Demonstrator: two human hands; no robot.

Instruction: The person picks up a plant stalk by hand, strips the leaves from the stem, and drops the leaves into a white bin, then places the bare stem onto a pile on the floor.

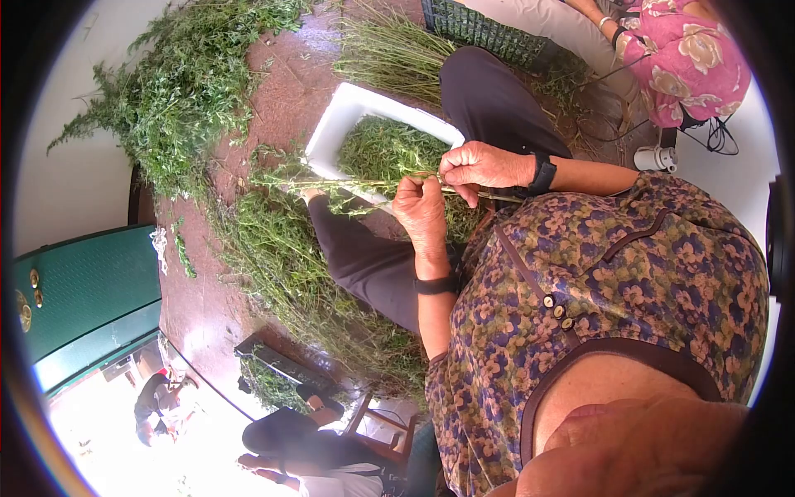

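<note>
My left hand (418, 209) is closed, thumb and fingers pinching a thin leafy stem (348, 184). Close beside it, my right hand (484, 168) has its fingers closed on the same stem, which runs roughly crosswise in the picture. Beneath my hands, between my legs, a white box (329, 131) holds a heap of loose green leaves (385, 149). Dark bands circle both wrists. More cut greenery lies on the floor close to my left hand and leg.
Large piles of leafy stalks (186, 99) and more stalks (281, 257) cover the floor. A bundle of bare stems (389, 54) lies beyond the box, near a dark crate (489, 37). One person in pink (687, 62) sits at upper right; others are at lower left, by a green door (91, 290).
</note>
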